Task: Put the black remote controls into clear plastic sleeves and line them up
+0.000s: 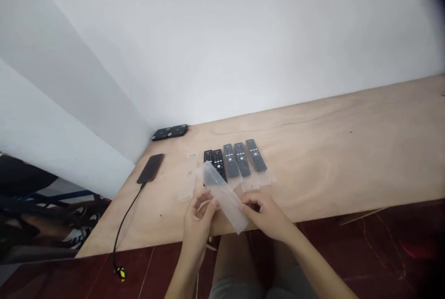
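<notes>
With the left hand (200, 220) at eight o'clock and the right hand (264, 213) at four, hold a translucent plastic sleeve (227, 199) aslant, from eleven to five o'clock, above the near edge of the wooden table (320, 160). On the left, have thumb and forefinger nearly together at the sleeve's edge, with the other fingers loosely curled. On the right, pinch the opposite edge between thumb and forefinger, the rest bent under. Cannot tell the sleeve's contents, if any.

From the sleeve, find two bare black remote controls (208, 155) between eleven and twelve o'clock, side by side, with lower parts partly covered in view by the sleeve's upper end. From twelve to past one, see three sleeved remote controls (256, 155) in a row, buttons up. At ten, just beside the bare pair, see flat plastic pouches (188, 176). Farther off, between nine and ten, notice a smartphone (151, 169) plugged into a black cable (121, 225), running over the table edge to a yellow tag (121, 273) at eight. Between ten and eleven, against the white wall (243, 44), see two flat black boxes (177, 130). At nine, beyond the table, glimpse another person's leg (48, 227).
</notes>
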`<state>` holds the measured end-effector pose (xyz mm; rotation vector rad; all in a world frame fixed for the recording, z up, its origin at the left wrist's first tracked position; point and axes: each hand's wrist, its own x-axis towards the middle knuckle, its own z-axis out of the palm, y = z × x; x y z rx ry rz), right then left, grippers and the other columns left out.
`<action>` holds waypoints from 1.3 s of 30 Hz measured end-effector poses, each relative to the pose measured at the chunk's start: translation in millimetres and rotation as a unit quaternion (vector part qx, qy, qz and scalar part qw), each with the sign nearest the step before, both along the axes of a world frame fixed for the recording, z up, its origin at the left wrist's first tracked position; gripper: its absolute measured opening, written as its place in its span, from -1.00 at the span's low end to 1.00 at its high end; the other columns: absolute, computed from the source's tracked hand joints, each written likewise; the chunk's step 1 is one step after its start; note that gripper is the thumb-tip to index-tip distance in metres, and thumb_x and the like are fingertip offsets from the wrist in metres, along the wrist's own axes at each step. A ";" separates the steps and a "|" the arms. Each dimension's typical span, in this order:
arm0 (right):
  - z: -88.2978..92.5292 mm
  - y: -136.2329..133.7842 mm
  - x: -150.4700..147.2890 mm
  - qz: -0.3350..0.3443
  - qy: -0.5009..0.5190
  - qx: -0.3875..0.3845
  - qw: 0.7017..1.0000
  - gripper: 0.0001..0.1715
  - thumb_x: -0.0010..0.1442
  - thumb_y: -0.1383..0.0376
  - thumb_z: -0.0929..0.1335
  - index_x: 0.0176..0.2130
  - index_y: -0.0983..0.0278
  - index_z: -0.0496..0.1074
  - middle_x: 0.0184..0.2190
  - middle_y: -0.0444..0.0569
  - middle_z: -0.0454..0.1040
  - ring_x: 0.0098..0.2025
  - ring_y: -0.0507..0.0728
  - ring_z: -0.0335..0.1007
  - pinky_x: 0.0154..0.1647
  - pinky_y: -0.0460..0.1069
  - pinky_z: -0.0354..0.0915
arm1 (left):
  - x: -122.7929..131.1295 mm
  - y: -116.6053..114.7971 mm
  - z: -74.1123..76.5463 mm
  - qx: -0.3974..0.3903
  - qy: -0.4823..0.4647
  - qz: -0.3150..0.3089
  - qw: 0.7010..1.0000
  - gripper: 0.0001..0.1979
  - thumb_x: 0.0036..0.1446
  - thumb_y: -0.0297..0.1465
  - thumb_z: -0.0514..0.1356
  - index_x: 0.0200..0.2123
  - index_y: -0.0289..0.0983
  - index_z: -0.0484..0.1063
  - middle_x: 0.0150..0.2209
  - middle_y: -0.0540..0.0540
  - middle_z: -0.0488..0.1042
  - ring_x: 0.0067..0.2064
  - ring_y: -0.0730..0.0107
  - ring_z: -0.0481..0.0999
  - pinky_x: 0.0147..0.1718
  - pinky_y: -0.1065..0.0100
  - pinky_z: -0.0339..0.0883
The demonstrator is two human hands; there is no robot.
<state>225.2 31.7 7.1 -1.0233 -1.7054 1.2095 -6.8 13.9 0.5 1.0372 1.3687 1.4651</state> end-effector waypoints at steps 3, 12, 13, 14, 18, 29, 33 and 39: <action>-3.6 -0.5 -1.9 -0.009 0.006 -0.001 1.000 -0.69 0.46 0.14 0.39 -0.29 0.24 0.58 -0.28 -0.06 0.64 -0.21 0.20 0.50 -0.11 0.04 0.35 | 6.0 0.6 -10.0 -0.012 0.016 -0.025 0.999 -0.43 0.12 -0.06 0.53 0.06 -0.19 0.48 -0.05 -0.24 0.68 -0.09 0.11 0.77 -0.14 0.21 0.68; -0.7 -1.6 6.9 0.002 0.033 -0.027 0.999 -0.67 0.42 0.09 0.44 -0.33 0.22 0.52 -0.37 -0.13 0.50 -0.28 0.15 0.39 -0.25 0.00 0.24 | -9.2 17.6 5.4 0.029 0.052 0.064 0.996 -0.46 0.13 -0.15 0.53 0.10 -0.23 0.55 -0.07 -0.17 0.68 -0.03 0.23 0.72 0.00 0.27 0.63; 0.4 -1.5 7.7 -0.002 0.040 -0.026 0.999 -0.65 0.44 0.09 0.42 -0.34 0.22 0.50 -0.39 -0.14 0.47 -0.30 0.14 0.37 -0.25 -0.01 0.23 | -23.5 24.9 13.2 0.038 0.072 0.084 0.993 -0.46 0.14 -0.14 0.53 0.11 -0.24 0.56 -0.04 -0.19 0.69 -0.03 0.22 0.72 -0.01 0.26 0.63; 1.4 -1.5 8.3 -0.006 0.046 -0.025 0.999 -0.63 0.46 0.10 0.40 -0.35 0.22 0.48 -0.40 -0.15 0.44 -0.31 0.13 0.35 -0.26 -0.01 0.23 | -40.1 33.8 21.4 0.051 0.090 0.093 0.990 -0.44 0.14 -0.14 0.52 0.13 -0.25 0.57 -0.01 -0.20 0.69 0.00 0.19 0.72 0.00 0.24 0.63; 1.9 -1.6 8.6 -0.021 0.051 -0.023 0.998 -0.65 0.49 0.16 0.35 -0.35 0.22 0.45 -0.40 -0.15 0.42 -0.29 0.13 0.35 -0.24 -0.01 0.23 | -110.1 77.9 44.9 0.061 0.189 0.072 0.977 -0.39 0.12 -0.06 0.50 0.14 -0.30 0.60 0.03 -0.26 0.70 0.07 0.10 0.71 0.04 0.17 0.63; -2.3 0.8 9.7 -0.022 0.078 -0.026 0.996 -0.66 0.47 0.20 0.35 -0.37 0.21 0.43 -0.42 -0.17 0.39 -0.31 0.12 0.33 -0.24 -0.01 0.21 | -146.1 128.0 0.8 -0.016 0.430 0.079 0.899 -0.61 0.12 -0.32 0.26 0.00 -0.34 0.62 -0.08 -0.32 0.70 -0.17 0.01 0.73 -0.11 0.02 0.64; -3.4 0.2 9.4 -0.028 0.072 -0.032 0.996 -0.71 0.48 0.19 0.36 -0.31 0.21 0.50 -0.40 -0.17 0.42 -0.30 0.13 0.35 -0.23 0.00 0.23 | -142.2 129.2 1.5 0.014 0.499 0.081 0.863 -0.59 0.22 -0.33 0.17 0.08 -0.33 0.58 0.11 -0.38 0.62 -0.08 -0.04 0.71 0.03 -0.09 0.60; -6.3 0.4 9.2 -0.037 0.059 -0.020 0.997 -0.71 0.49 0.17 0.35 -0.26 0.21 0.53 -0.38 -0.14 0.45 -0.25 0.15 0.39 -0.19 0.01 0.26 | -126.5 138.2 1.8 0.107 0.585 -0.017 0.804 -0.51 0.44 -0.15 0.07 0.25 -0.27 0.50 0.37 -0.33 0.47 0.47 -0.11 0.35 0.49 -0.18 0.15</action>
